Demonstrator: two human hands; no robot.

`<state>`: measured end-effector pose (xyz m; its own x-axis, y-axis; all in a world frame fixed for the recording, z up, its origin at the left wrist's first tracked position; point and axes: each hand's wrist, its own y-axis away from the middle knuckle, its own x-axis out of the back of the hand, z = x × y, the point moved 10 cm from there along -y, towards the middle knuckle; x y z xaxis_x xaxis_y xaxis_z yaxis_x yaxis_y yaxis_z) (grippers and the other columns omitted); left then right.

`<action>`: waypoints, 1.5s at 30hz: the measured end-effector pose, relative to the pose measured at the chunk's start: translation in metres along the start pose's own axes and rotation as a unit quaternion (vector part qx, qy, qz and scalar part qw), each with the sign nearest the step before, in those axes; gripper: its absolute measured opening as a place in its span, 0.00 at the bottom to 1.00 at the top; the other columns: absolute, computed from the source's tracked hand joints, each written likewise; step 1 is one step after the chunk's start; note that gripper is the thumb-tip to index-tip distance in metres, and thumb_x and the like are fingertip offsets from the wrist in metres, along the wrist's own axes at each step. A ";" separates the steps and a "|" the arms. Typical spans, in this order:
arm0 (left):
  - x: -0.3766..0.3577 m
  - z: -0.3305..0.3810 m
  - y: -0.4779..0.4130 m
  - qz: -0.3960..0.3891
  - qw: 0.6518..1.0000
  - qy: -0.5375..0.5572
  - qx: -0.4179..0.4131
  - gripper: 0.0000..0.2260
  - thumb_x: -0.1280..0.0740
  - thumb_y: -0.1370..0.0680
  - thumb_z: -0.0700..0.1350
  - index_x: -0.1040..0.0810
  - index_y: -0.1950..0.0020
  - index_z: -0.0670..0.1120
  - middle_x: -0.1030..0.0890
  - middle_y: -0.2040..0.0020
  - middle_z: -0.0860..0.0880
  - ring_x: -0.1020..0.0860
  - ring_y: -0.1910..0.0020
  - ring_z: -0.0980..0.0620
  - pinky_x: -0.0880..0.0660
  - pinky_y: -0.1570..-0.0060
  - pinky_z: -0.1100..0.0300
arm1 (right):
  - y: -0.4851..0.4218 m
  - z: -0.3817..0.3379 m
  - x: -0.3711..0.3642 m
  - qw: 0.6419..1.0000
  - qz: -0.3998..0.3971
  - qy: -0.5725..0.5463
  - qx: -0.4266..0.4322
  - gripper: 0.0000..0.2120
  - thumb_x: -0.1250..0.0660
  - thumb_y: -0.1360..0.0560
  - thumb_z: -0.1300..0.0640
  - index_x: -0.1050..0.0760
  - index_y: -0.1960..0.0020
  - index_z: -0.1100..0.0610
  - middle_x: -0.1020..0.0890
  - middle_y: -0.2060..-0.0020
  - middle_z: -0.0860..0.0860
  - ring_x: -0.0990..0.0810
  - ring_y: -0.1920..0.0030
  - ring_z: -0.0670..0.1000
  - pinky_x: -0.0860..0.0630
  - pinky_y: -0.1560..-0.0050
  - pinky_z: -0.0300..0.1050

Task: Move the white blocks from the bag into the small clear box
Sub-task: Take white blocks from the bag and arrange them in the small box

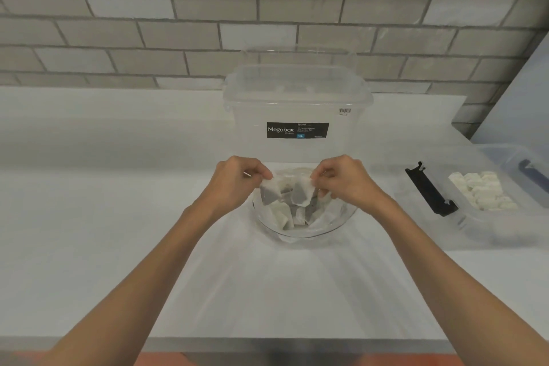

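Observation:
A clear bag (326,224) sits bulging and round on the white table, straight in front of me. Inside it are white blocks (282,214), some looking grey in shadow. My left hand (236,184) pinches the bag's upper edge on the left. My right hand (347,181) pinches the upper edge on the right, so the mouth is held between them. At the right stands the small clear box (475,226), lidless, with a pile of white blocks (482,190) in its far part.
A large clear Megabox storage box (297,110) with its lid on stands just behind the bag. A black latch (429,190) lies on the small box's left end. A blue-handled clear item (531,175) is at the far right. A brick wall backs the table.

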<state>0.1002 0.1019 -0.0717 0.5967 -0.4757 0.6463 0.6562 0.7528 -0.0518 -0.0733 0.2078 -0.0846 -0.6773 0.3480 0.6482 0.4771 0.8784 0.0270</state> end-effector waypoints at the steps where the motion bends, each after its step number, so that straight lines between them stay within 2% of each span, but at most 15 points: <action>1: -0.002 0.000 0.000 -0.004 1.000 0.005 0.003 0.12 0.36 0.23 0.38 0.16 0.56 0.52 0.17 0.58 0.56 0.20 0.57 0.58 0.32 0.66 0.78 | 0.003 -0.001 0.006 0.999 0.010 -0.045 -0.012 0.04 0.32 0.27 0.64 0.20 0.59 0.58 0.16 0.68 0.55 0.17 0.67 0.46 0.24 0.66 0.36; 4: -0.011 0.006 0.001 -0.024 0.999 0.040 0.003 0.05 0.31 0.24 0.46 0.16 0.56 0.52 0.17 0.58 0.60 0.20 0.56 0.61 0.31 0.64 0.76 | 0.010 -0.004 0.019 0.978 0.032 -0.201 -0.035 0.03 0.31 0.26 0.64 0.21 0.58 0.59 0.15 0.64 0.58 0.16 0.64 0.51 0.24 0.65 0.40; 7: -0.023 0.016 0.002 -0.047 0.993 0.110 -0.005 0.05 0.27 0.27 0.53 0.16 0.56 0.54 0.16 0.56 0.58 0.19 0.55 0.59 0.27 0.56 0.68 | 0.018 -0.003 0.016 0.924 0.037 -0.375 -0.062 0.01 0.32 0.25 0.65 0.23 0.54 0.61 0.16 0.63 0.58 0.15 0.63 0.51 0.22 0.64 0.38; 11: -0.032 0.035 0.002 -0.019 0.975 0.220 -0.019 0.07 0.26 0.27 0.50 0.17 0.57 0.46 0.16 0.60 0.52 0.19 0.60 0.57 0.28 0.56 0.64 | 0.032 0.002 -0.013 0.822 0.015 -0.558 -0.111 0.02 0.34 0.24 0.66 0.25 0.53 0.61 0.15 0.63 0.57 0.15 0.62 0.49 0.21 0.65 0.36; 13: -0.029 0.042 0.000 0.024 0.962 0.270 -0.021 0.06 0.26 0.26 0.47 0.18 0.60 0.46 0.17 0.63 0.52 0.21 0.61 0.57 0.27 0.55 0.63 | 0.038 0.001 -0.027 0.811 -0.008 -0.573 -0.120 0.02 0.34 0.24 0.65 0.24 0.55 0.60 0.15 0.61 0.56 0.16 0.62 0.48 0.21 0.64 0.36; 15: -0.025 0.049 -0.002 0.052 0.955 0.289 -0.028 0.05 0.26 0.27 0.46 0.17 0.59 0.46 0.17 0.63 0.52 0.20 0.60 0.58 0.25 0.53 0.63 | 0.043 -0.001 -0.033 0.830 -0.023 -0.547 -0.111 0.03 0.32 0.25 0.63 0.23 0.58 0.59 0.16 0.60 0.56 0.17 0.64 0.47 0.22 0.62 0.37; 18: -0.021 0.065 -0.005 0.056 0.959 0.268 -0.073 0.04 0.26 0.27 0.45 0.17 0.57 0.45 0.16 0.61 0.52 0.20 0.61 0.59 0.24 0.52 0.65 | 0.044 -0.005 -0.021 0.880 -0.012 -0.468 -0.079 0.01 0.31 0.25 0.62 0.21 0.53 0.59 0.17 0.59 0.56 0.19 0.64 0.47 0.23 0.62 0.38; 21: -0.015 0.082 -0.005 0.073 0.974 0.178 -0.117 0.02 0.26 0.27 0.44 0.17 0.58 0.48 0.17 0.62 0.56 0.22 0.63 0.65 0.27 0.55 0.71 | 0.044 -0.003 0.018 0.942 0.067 -0.326 -0.046 0.05 0.30 0.26 0.62 0.22 0.51 0.56 0.17 0.59 0.55 0.19 0.62 0.49 0.24 0.63 0.38; 23: -0.011 0.092 -0.006 0.088 0.978 0.126 -0.141 0.03 0.26 0.26 0.43 0.18 0.59 0.51 0.18 0.61 0.58 0.23 0.63 0.67 0.28 0.57 0.74 | 0.044 -0.004 0.051 0.964 0.131 -0.233 -0.016 0.07 0.30 0.26 0.62 0.21 0.50 0.53 0.18 0.61 0.51 0.20 0.61 0.48 0.26 0.62 0.38; 27: -0.015 0.116 -0.008 0.080 0.978 0.046 -0.186 0.01 0.27 0.26 0.45 0.17 0.57 0.50 0.19 0.60 0.57 0.23 0.61 0.66 0.28 0.55 0.70 | 0.047 -0.029 0.099 0.972 0.173 -0.128 0.092 0.05 0.31 0.24 0.56 0.18 0.51 0.48 0.18 0.61 0.41 0.21 0.61 0.43 0.28 0.59 0.35; 32: -0.033 0.157 -0.014 0.055 0.972 0.028 -0.229 0.02 0.27 0.26 0.46 0.16 0.56 0.48 0.18 0.59 0.56 0.21 0.59 0.62 0.24 0.52 0.60 | 0.051 -0.048 0.128 0.979 0.132 0.023 0.157 0.05 0.28 0.26 0.55 0.17 0.51 0.51 0.16 0.57 0.44 0.21 0.57 0.43 0.29 0.56 0.28; 37: -0.069 0.199 -0.028 0.014 0.966 0.061 -0.251 0.02 0.27 0.26 0.45 0.15 0.56 0.49 0.16 0.57 0.54 0.20 0.59 0.61 0.25 0.53 0.66 | 0.062 -0.029 0.185 0.975 0.150 0.083 0.140 0.04 0.26 0.29 0.57 0.16 0.55 0.51 0.16 0.63 0.44 0.20 0.58 0.43 0.27 0.54 0.29; 41: -0.099 0.224 -0.045 -0.002 0.966 0.097 -0.238 0.07 0.28 0.25 0.44 0.18 0.48 0.53 0.17 0.58 0.54 0.20 0.58 0.57 0.24 0.52 0.67 | 0.066 0.014 0.241 0.980 0.129 0.126 0.083 0.04 0.26 0.29 0.59 0.17 0.56 0.51 0.20 0.73 0.38 0.23 0.67 0.37 0.31 0.62 0.24; 43: -0.114 0.236 -0.052 -0.010 0.968 0.098 -0.231 0.09 0.29 0.24 0.46 0.20 0.44 0.54 0.17 0.60 0.56 0.21 0.59 0.60 0.26 0.54 0.70 | 0.066 0.043 0.258 0.978 0.097 0.176 0.048 0.03 0.27 0.28 0.58 0.17 0.55 0.51 0.21 0.74 0.36 0.22 0.67 0.35 0.31 0.64 0.23; 45: -0.131 0.246 -0.058 -0.020 0.971 0.083 -0.224 0.06 0.29 0.24 0.47 0.18 0.48 0.53 0.18 0.61 0.57 0.23 0.61 0.64 0.28 0.57 0.73 | 0.062 0.078 0.262 0.976 0.050 0.211 0.005 0.04 0.27 0.28 0.58 0.17 0.55 0.51 0.18 0.69 0.39 0.20 0.65 0.40 0.28 0.64 0.27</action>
<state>-0.1297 0.2320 0.0336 0.6090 -0.5946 0.5250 0.7928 0.4767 -0.3797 -0.2646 0.3793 0.0281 -0.3347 0.2682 0.9033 0.5231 0.8502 -0.0587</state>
